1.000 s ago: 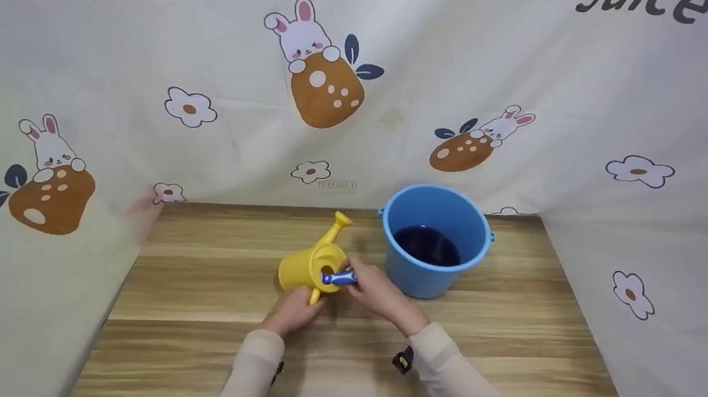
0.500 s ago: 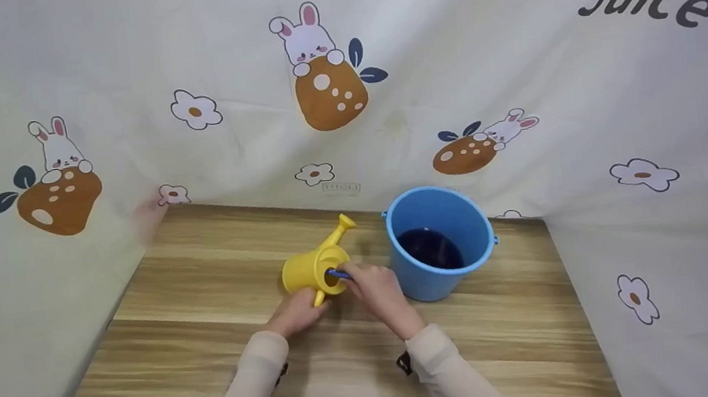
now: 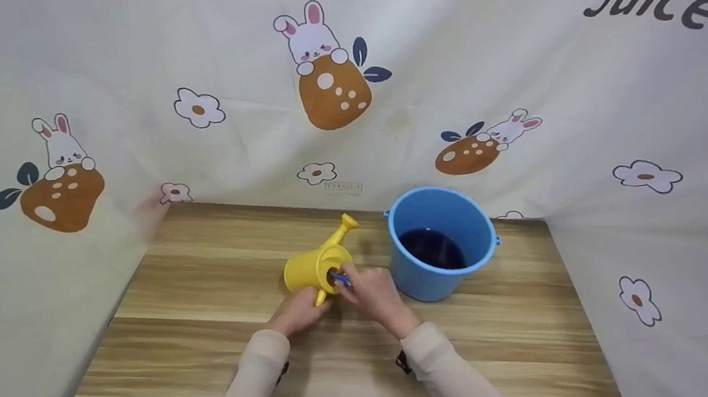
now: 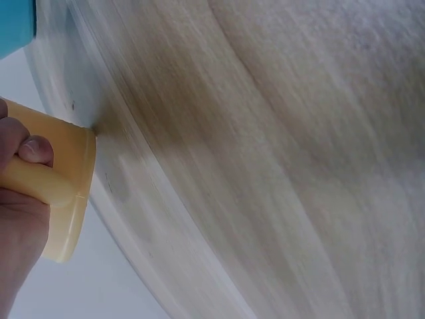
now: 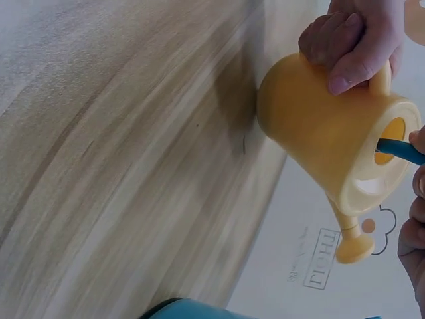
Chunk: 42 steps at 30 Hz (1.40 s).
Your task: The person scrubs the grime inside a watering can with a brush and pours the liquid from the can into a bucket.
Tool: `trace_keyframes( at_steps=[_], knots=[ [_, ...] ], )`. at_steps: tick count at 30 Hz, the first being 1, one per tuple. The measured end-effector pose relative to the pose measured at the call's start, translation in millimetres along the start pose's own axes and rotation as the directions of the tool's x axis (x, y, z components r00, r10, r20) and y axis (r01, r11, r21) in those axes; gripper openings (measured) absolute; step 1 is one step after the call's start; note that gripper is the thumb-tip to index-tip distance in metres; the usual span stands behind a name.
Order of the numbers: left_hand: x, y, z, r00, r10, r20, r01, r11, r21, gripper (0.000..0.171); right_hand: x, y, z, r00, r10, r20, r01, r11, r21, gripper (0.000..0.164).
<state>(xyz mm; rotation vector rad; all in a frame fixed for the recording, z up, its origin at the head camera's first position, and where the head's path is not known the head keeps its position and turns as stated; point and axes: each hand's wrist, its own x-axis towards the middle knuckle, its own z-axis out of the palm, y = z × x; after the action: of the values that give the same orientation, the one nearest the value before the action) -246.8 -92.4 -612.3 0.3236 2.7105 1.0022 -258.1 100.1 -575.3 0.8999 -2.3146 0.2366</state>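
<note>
A yellow watering can [image 3: 302,271] stands on the wooden surface, its spout pointing to the back right. My left hand [image 3: 297,311] grips the can's handle, with fingers curled round it in the left wrist view. Between the fingers and thumb of my right hand [image 3: 374,294] is a slim blue tool [image 3: 341,279]. One end of this blue tool [image 5: 398,150] reaches into the can's top opening, seen in the right wrist view. What that end looks like is hidden inside the can, and my hand covers much of the rest.
A blue bucket [image 3: 426,288] with dark liquid [image 3: 433,250] in it stands close to the right of my right hand. Pale cloth walls [image 3: 244,151] printed with rabbits and flowers rise behind and on both sides of the wooden surface [image 3: 205,286].
The blue tool has turned from lying over the can's rim, its blue-and-white side showing, to dipping into the opening. My left hand keeps its grip on the handle.
</note>
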Motion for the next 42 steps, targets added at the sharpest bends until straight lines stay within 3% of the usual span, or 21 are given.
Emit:
trace_keyframes(
  at_steps=[9, 16, 21, 31, 37, 42],
  knots=[
    [2.6, -0.9, -0.2, 0.999, 0.049, -0.017, -0.049, 0.999, 0.011, 0.01, 11.3, -7.6, -15.2, 0.993, -0.016, -0.114, 0.015, 1.0, -0.013, 0.027],
    [2.2, -1.2, -0.9, 0.997, 0.075, -0.018, -0.075, 0.997, 0.005, 0.013, 13.9, -14.9, -20.6, 0.991, -0.063, -0.12, 0.065, 0.998, 0.019, 0.023],
    [2.7, -1.9, -0.6, 0.997, 0.075, -0.017, -0.075, 0.997, -0.001, 0.016, 12.4, -17.6, -20.5, 0.994, -0.071, -0.087, 0.075, 0.996, 0.041, 0.019],
    [3.1, 0.2, -1.3, 0.997, 0.072, -0.019, -0.072, 0.997, 0.009, 0.013, 12.5, -14.9, -13.2, 0.999, 0.045, -0.001, -0.045, 0.998, 0.032, 0.015],
    [2.5, -0.4, -0.1, 0.998, 0.067, -0.01, -0.067, 0.998, 0.001, 0.012, 9.5, -16.2, -9.6, 0.984, 0.131, 0.119, -0.141, 0.987, 0.082, 0.019],
    [2.2, -1.8, 0.3, 0.998, 0.068, -0.002, -0.068, 0.998, -0.017, 0.021, 10.3, -14.0, -12.7, 0.978, 0.142, 0.155, -0.157, 0.984, 0.089, 0.026]
  ],
)
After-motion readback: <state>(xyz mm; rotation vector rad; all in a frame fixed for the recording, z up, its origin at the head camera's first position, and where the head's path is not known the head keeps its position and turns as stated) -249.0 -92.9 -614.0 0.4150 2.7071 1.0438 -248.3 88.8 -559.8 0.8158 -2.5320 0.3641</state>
